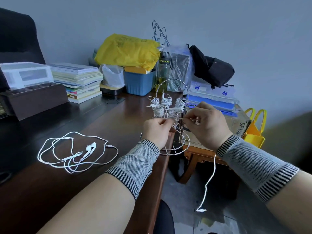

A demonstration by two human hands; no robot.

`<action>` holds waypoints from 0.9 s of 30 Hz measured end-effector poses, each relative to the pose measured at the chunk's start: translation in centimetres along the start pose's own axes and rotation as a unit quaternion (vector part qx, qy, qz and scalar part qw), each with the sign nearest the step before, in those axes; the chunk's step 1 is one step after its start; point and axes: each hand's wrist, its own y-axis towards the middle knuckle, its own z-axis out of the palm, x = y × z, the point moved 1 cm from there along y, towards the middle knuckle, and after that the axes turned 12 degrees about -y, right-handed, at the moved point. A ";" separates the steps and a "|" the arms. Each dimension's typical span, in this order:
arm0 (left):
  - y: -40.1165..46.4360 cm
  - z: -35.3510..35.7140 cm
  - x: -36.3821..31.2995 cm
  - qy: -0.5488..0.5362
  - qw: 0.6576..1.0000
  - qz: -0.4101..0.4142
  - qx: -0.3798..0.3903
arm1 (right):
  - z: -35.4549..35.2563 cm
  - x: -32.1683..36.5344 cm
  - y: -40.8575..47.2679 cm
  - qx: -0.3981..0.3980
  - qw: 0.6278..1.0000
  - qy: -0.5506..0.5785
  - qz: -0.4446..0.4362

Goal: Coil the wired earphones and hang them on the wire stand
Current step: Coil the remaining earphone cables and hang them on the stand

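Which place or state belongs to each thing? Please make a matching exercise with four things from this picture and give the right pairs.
Things:
1. loose earphones
2. coiled earphones
3. yellow bag
4. dangling cable

Places or states:
A. hangs below the right hand, past the desk edge
B. lies uncoiled on the dark desk, left of the left hand
C. sits on top of the blue bin by the wall
D. hang in bundles on the wire stand

Pairs: 1-B, 2-D, 3-C, 4-A
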 end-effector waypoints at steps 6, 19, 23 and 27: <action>-0.2 0.2 0.0 -0.006 1.000 0.002 0.020 | 0.0 -0.9 0.3 0.036 0.998 -0.027 0.040; -0.1 0.2 -0.1 -0.041 0.999 -0.028 0.001 | -1.3 -3.3 1.8 0.220 0.955 -0.033 0.196; 0.0 0.2 0.0 -0.044 0.999 -0.029 -0.004 | -2.9 -2.2 3.0 0.183 0.967 -0.082 0.157; -0.1 0.1 0.0 -0.056 0.998 -0.036 0.003 | -3.0 0.9 5.8 0.197 0.967 -0.153 0.059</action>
